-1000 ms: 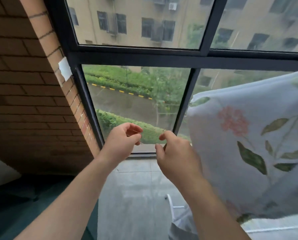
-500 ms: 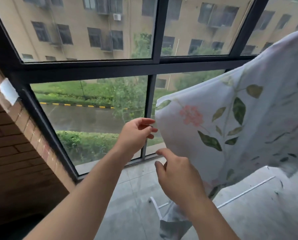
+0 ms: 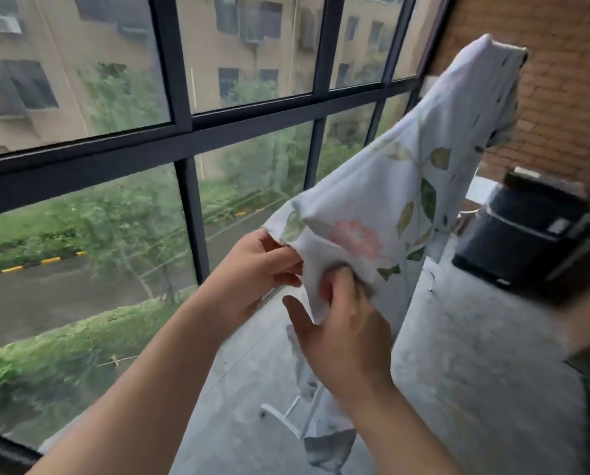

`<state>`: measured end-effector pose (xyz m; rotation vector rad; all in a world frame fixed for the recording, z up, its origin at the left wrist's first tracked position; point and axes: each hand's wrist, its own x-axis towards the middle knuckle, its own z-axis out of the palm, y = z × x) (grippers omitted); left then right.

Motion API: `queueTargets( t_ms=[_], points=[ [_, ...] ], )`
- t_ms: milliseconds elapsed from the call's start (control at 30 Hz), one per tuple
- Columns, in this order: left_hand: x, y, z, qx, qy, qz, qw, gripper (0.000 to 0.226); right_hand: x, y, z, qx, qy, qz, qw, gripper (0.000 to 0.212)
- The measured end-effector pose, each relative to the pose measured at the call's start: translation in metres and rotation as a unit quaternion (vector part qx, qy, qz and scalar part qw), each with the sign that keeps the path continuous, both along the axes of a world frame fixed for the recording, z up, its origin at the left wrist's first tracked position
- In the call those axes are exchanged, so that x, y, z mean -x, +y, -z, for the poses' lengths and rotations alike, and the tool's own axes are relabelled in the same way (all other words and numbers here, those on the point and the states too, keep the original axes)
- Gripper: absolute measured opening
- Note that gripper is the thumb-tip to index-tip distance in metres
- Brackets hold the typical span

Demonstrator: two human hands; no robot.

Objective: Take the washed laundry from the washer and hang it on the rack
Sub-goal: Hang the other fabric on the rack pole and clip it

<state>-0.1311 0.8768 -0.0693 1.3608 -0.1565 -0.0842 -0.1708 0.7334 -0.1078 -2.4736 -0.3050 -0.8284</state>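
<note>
— Both hands are gripping the laundry: the left hand [image 3: 262,265] is pinching the near corner of the floral sheet [image 3: 389,197] between thumb and fingers. The right hand [image 3: 345,334] is curling its fingers into a fold just below that corner, with its thumb [image 3: 297,315] sticking out to the left, off the cloth.

— Where is the sheet sitting?

— I'm seeing it hanging in the air in front of the window frame [image 3: 191,217]. It is stretching from the two hands up and to the right, and its far end is draping over something high against the brick wall [image 3: 560,80]. I'm not making out what is carrying it there. A pink flower print [image 3: 357,240] is lying just above the right hand, green leaves [image 3: 428,197] are running up the cloth, and the lower part is trailing down behind the right wrist.

— Is the rack showing?

— Only a white tubular leg [image 3: 288,411] is peeking out low down on the grey floor [image 3: 475,371], beside the trailing cloth.

— Anything else?

— A dark boxy appliance [image 3: 526,234] is standing at the right by the wall, well apart from the hands; I'm not able to tell whether it is the washer. Through the glass a road [image 3: 64,289], a hedge [image 3: 64,354], trees [image 3: 122,108] and a beige building [image 3: 64,36] are showing.
</note>
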Motion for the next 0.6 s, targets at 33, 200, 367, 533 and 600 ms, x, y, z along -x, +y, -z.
queueTargets(
  t_ms=[33, 200, 367, 533, 600],
  points=[
    [0.000, 0.001, -0.002, -0.011, -0.014, 0.009, 1.000, 0.033, 0.000, 0.005, -0.001, -0.018, -0.010, 0.020, 1.000, 0.044],
    [0.003, 0.001, -0.013, -0.051, -0.090, 0.050, 0.993, 0.028, 0.002, 0.017, -0.007, -0.069, -0.053, 0.138, 0.987, 0.039],
    [0.000, 0.004, -0.022, -0.099, -0.175, -0.017, 0.979, 0.013, 0.006, 0.000, -0.017, -0.127, -0.105, 0.191, 0.968, 0.017],
    [-0.020, 0.009, -0.020, -0.205, -0.248, -0.130, 0.938, 0.007, 0.010, -0.022, -0.044, -0.328, -0.112, 0.183, 0.920, 0.022],
    [-0.026, 0.007, -0.017, -0.220, -0.261, -0.164, 0.925, 0.004, 0.011, -0.030, -0.052, -0.346, -0.136, 0.203, 0.906, 0.026]
  ],
)
